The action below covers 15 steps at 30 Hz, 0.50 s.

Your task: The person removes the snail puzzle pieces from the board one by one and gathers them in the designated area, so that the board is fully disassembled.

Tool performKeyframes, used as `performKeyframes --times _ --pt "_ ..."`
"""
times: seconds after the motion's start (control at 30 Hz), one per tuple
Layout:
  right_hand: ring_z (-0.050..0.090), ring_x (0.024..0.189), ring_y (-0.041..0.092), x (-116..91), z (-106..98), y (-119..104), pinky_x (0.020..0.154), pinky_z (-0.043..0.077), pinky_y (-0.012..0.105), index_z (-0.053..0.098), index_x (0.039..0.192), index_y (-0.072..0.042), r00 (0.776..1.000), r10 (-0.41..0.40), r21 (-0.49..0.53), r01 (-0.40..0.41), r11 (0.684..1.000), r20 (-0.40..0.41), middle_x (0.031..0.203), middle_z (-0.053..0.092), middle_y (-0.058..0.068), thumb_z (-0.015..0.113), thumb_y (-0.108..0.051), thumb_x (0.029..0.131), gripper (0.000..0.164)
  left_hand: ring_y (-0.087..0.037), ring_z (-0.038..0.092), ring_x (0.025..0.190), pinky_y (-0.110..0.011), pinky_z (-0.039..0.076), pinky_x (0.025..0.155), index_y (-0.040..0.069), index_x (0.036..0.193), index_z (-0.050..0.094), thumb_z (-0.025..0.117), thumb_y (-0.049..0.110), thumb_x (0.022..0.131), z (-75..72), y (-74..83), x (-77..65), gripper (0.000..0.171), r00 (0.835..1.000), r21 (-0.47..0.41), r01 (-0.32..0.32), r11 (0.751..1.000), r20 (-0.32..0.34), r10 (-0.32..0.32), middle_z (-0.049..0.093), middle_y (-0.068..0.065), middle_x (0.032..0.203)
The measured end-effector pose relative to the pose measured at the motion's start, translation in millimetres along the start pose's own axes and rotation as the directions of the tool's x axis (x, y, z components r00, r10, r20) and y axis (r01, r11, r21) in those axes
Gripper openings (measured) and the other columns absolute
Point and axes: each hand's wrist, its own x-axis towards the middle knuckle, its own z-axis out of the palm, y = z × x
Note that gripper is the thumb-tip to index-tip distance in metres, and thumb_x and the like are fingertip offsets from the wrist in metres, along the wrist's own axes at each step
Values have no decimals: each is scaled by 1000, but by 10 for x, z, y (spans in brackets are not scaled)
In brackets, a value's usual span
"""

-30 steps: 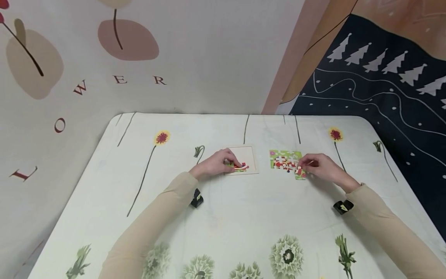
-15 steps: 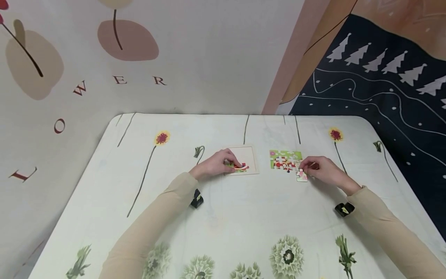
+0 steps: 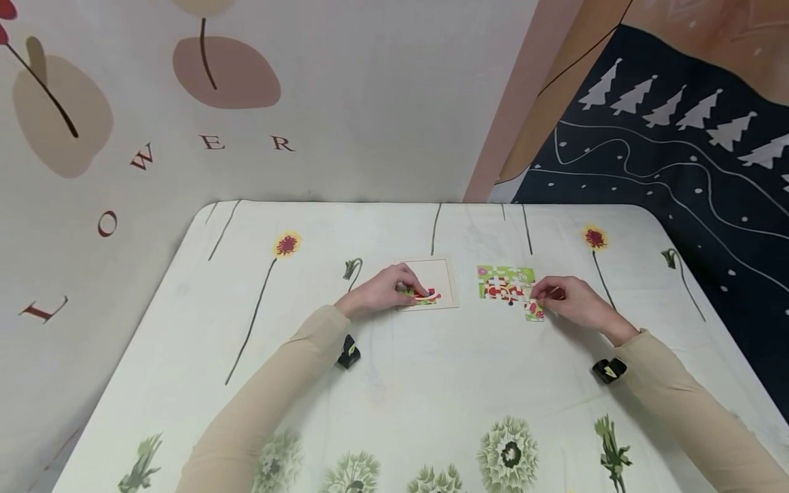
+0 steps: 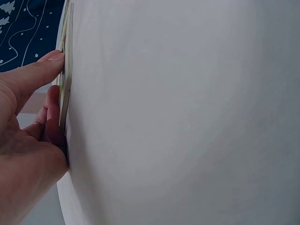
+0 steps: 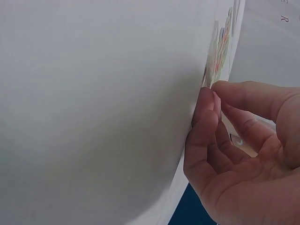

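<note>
In the head view my left hand (image 3: 386, 285) rests on a pale square puzzle tray (image 3: 440, 269), its fingertips over a few colourful puzzle pieces (image 3: 429, 298) along the tray's near part. The left wrist view shows the tray (image 4: 69, 70) edge-on, with thumb and fingers touching its upper face. My right hand (image 3: 571, 299) pinches a red-and-green puzzle piece (image 3: 534, 311) between thumb and fingers. That piece overlaps the near right corner of a patch of puzzle pieces (image 3: 504, 274), green with red and white. Seen from the right wrist, the fingertips (image 5: 220, 86) are close to the cloth.
A white flower-printed cloth (image 3: 425, 383) covers the table. Black wrist devices sit by each sleeve, one at the left (image 3: 348, 352) and one at the right (image 3: 609, 370). A printed wall hanging (image 3: 370, 103) stands behind, with a dark blue tree print (image 3: 653, 150) at the right.
My right hand has shifted slightly right and toward me with the puzzle piece. The piece looked paler half a second ago and now shows red and green. The left hand stays put.
</note>
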Motion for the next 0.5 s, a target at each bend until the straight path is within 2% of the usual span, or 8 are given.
performKeyframes --times 0.27,0.5 --pt "54 78 20 -44 -14 25 68 45 27 67 99 0 1000 8 4 -8 1000 22 87 63 8 64 3 88 12 -19 48 102 -34 39 88 8 106 75 70 4 87 3 -8 3 20 1000 -7 5 1000 2 -5 54 -4 108" --pt "50 75 20 -98 1 48 65 43 29 66 101 -3 999 -1 14 0 1000 43 87 59 5 71 -1 84 17 -21 48 102 -34 39 87 8 105 75 70 3 87 1 3 -6 20 1000 -8 14 1000 -1 -14 54 -4 107"
